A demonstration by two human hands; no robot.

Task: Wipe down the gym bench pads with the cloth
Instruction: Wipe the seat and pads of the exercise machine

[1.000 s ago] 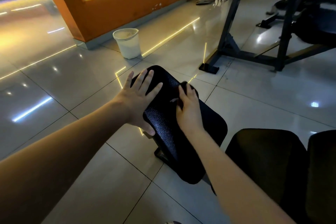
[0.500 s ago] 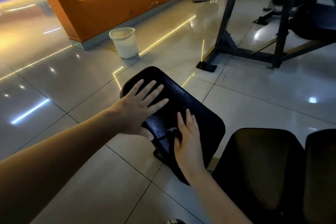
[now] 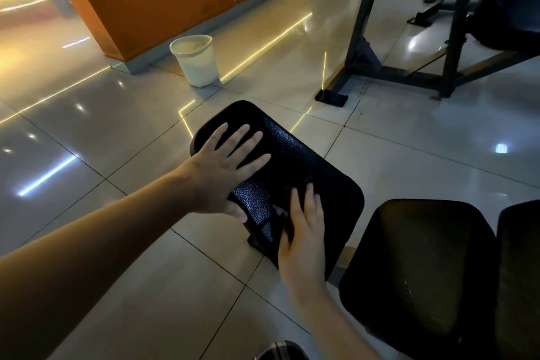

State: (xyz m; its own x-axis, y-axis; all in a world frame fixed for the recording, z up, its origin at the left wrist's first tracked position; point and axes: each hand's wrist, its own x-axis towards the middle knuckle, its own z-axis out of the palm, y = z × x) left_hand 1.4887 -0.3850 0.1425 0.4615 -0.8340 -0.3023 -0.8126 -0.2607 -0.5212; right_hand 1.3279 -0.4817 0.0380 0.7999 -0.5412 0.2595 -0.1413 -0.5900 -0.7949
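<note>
head view: just the one cam
pad (image 3: 295, 152): black, mid-frame over tiled floor (image 3: 117, 131)
L hand (image 3: 222, 169): flat, fingers spread, on pad's far half
R hand (image 3: 304, 242): flat, fingers straight, pressing cloth (image 3: 285, 199) on pad's near end
cloth: dark, mostly hidden

Centre: pad (image 3: 295, 152) above floor (image 3: 117, 131), left hand (image 3: 222, 172) flat on its far left part, thumb over the left edge; right hand (image 3: 304, 242) flat on the near right part, cloth (image 3: 285, 199) under the fingers. Just right of pad and nearer: second pad (image 3: 418, 272), with third pad (image 3: 520, 272) beside it at the right border. Behind pad to the left: bin (image 3: 197, 67) on floor just beside wall (image 3: 175, 9); behind to the right: rack (image 3: 368, 61), well apart from bin.
</note>
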